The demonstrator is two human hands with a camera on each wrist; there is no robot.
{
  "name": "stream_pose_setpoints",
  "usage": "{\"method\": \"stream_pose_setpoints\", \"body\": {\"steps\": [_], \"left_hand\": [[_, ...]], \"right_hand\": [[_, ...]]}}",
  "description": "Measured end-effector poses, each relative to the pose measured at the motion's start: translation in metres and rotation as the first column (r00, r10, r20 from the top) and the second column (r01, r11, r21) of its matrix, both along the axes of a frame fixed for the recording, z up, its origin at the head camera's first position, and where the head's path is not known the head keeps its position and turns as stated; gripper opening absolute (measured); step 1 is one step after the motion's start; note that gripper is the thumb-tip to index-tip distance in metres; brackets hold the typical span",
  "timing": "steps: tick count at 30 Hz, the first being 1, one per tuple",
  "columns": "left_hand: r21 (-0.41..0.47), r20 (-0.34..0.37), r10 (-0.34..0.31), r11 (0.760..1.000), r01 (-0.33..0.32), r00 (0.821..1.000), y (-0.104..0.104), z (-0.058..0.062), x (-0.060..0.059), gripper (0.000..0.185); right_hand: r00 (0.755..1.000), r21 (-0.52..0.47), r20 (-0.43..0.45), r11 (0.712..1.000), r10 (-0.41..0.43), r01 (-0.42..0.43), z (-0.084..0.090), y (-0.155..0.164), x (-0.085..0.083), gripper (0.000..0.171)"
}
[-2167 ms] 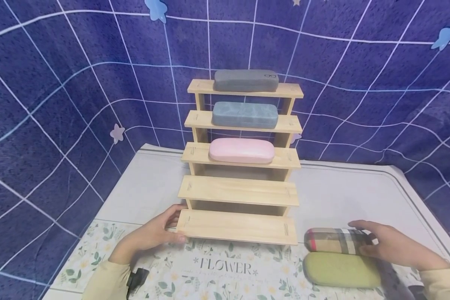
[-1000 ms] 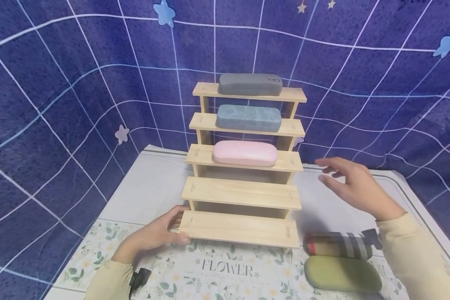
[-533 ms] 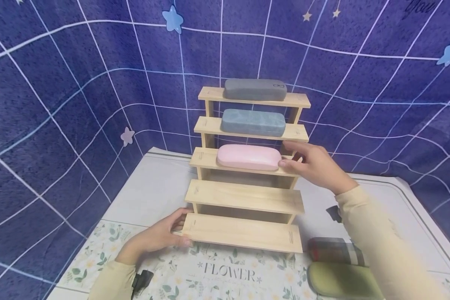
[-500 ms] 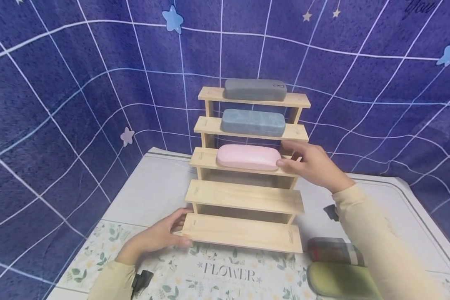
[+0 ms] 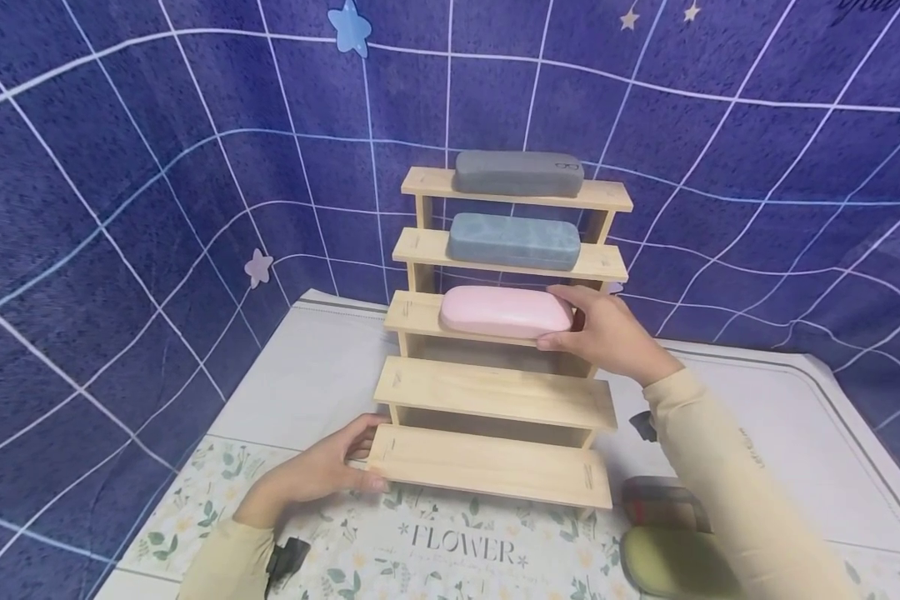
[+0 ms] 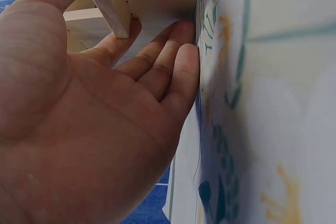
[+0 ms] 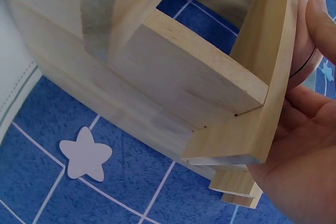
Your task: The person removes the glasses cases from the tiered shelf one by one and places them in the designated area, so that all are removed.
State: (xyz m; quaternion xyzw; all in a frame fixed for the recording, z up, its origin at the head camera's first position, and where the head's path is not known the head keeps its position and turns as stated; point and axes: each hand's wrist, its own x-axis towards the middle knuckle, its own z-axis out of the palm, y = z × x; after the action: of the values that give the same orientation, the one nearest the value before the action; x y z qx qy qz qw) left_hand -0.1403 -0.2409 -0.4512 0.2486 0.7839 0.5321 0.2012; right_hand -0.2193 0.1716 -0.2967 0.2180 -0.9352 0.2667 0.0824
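The right hand (image 5: 607,337) grips the pink case (image 5: 504,311) at its 3 o'clock end, while the left hand (image 5: 315,475), fingers relaxed, steadies the wooden rack (image 5: 495,392).

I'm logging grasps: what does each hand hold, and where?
The right hand grips the pink case by its right end. The left hand rests against the wooden rack at its bottom left corner.
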Motion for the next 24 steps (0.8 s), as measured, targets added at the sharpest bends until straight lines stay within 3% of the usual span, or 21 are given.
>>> {"method": "stream_pose_setpoints", "body": {"steps": [15, 24], "left_hand": [[0.002, -0.021, -0.019, 1.0, 0.019, 1.0, 0.003, 0.001, -0.001, 0.081], [-0.001, -0.024, -0.013, 1.0, 0.013, 1.0, 0.0, -0.001, -0.001, 0.082]], "right_hand": [[0.998, -0.058, 0.03, 0.997, -0.058, 0.059, 0.003, 0.034, 0.008, 0.066], [0.995, -0.075, 0.039, 0.992, -0.096, 0.099, 0.004, 0.052, 0.011, 0.069]]}}
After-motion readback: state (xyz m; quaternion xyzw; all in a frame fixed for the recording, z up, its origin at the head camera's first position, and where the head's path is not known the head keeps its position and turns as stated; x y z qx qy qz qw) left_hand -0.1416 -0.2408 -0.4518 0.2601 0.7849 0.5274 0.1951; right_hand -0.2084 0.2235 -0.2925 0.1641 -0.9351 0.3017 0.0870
